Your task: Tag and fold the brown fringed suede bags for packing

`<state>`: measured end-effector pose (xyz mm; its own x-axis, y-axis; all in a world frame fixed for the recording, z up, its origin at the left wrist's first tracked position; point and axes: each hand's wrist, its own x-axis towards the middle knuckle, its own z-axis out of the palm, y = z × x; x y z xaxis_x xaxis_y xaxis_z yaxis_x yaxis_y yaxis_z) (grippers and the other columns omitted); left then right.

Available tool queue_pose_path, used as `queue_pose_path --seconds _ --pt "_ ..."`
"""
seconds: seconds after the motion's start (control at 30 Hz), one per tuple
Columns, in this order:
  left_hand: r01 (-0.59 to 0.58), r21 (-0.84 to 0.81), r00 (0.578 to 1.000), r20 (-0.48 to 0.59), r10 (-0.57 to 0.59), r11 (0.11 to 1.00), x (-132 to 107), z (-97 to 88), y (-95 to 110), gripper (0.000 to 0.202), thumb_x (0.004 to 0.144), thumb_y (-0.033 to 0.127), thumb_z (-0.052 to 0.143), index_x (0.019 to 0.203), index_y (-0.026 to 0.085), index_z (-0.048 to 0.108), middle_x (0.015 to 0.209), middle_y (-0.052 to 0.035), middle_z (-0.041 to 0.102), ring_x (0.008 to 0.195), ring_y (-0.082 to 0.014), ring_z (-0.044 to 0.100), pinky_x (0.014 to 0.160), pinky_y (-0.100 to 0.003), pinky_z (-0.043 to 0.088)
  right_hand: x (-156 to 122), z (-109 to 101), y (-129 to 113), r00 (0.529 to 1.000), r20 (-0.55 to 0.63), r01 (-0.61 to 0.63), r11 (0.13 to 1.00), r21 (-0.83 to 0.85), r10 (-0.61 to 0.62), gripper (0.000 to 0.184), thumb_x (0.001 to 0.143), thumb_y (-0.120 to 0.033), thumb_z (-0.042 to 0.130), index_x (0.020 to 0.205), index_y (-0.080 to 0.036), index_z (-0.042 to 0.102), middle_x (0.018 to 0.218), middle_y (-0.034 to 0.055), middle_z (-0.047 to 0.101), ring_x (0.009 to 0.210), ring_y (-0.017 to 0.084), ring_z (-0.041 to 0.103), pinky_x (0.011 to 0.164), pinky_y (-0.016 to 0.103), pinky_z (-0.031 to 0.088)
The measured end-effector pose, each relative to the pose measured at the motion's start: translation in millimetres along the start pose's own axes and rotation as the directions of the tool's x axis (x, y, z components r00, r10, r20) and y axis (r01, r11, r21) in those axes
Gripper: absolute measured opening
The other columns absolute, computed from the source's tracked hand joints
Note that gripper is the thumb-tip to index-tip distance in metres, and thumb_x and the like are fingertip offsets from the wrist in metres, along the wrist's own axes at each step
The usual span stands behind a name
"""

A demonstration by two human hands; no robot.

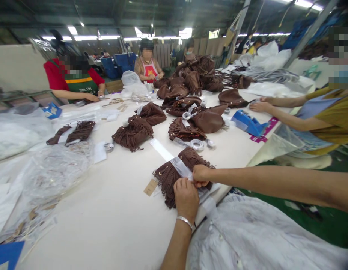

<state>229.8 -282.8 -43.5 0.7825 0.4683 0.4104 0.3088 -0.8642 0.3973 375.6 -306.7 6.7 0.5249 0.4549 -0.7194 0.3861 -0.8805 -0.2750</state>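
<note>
A dark brown fringed bag (166, 182) lies on the table near its front edge, with a brown card tag (150, 187) sticking out at its left. Around its middle runs a translucent plastic strip (180, 167). My left hand (186, 195), a silvery bracelet on its wrist, is closed with curled fingers at the strip's near end. Right beside it, my right hand (201, 174) is closed in a pinch on the same strip, over the bag's right part. The fingertips of both hands are partly hidden. Behind the bag lies a white paper strip (161, 150).
More brown fringed bags (133, 133) are heaped toward the back. A blue tape dispenser (250, 123) stands at the right edge. Clear plastic bags (57, 174) cover the left side, near a wrapped fringed bag (80, 132). Co-workers sit left, behind and right, a co-worker's hands (259, 105) at the table.
</note>
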Motion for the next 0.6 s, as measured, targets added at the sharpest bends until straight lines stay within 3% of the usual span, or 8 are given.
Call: queue_pose_path --seconds 0.1,0.27,0.4,0.6 --pt "-0.007 0.008 1.000 0.003 0.007 1.000 0.0 -1.4 -0.4 0.019 0.091 0.018 0.051 0.107 0.016 0.060 0.101 -0.0085 0.060 0.103 -0.0247 0.051 0.094 -0.042 0.041 3.2 0.0 -0.1 1.000 0.023 -0.011 0.999 -0.046 0.012 0.021 0.078 -0.022 0.067 0.061 -0.009 0.066 0.050 0.0046 0.061 0.040 0.013 0.055 0.051 0.027 0.055" --pt "-0.034 0.036 0.999 0.037 0.033 0.999 1.0 -1.1 -1.4 0.016 0.089 0.018 0.051 0.099 0.018 0.064 0.104 -0.0087 0.059 0.104 -0.0242 0.052 0.092 -0.042 0.042 -5.9 -3.3 0.4 0.999 0.026 0.039 0.987 -0.154 -0.035 0.023 0.081 -0.027 0.066 0.067 -0.009 0.067 0.055 0.0085 0.064 0.045 0.017 0.059 0.053 0.029 0.054" --pt "-0.028 0.039 0.998 0.064 0.026 0.999 1.4 -0.5 -0.6 0.018 0.089 0.015 0.050 0.100 0.017 0.064 0.105 -0.0091 0.059 0.106 -0.0247 0.052 0.092 -0.042 0.043 -12.7 -14.1 3.8 0.988 0.119 0.130 0.956 -0.262 -0.102 0.033 0.085 -0.035 0.060 0.065 -0.010 0.068 0.057 0.0095 0.066 0.050 0.018 0.061 0.055 0.028 0.052" --pt "-0.044 0.053 0.996 0.077 0.039 0.998 2.6 -3.8 1.3 0.022 0.089 0.015 0.051 0.107 0.018 0.063 0.109 -0.0093 0.060 0.106 -0.0239 0.053 0.093 -0.042 0.044 -2.5 -25.5 7.2 0.948 0.096 0.316 0.849 -0.423 -0.304 0.032 0.070 -0.037 0.075 0.054 -0.011 0.065 0.046 0.0083 0.060 0.061 0.023 0.064 0.061 0.030 0.047"
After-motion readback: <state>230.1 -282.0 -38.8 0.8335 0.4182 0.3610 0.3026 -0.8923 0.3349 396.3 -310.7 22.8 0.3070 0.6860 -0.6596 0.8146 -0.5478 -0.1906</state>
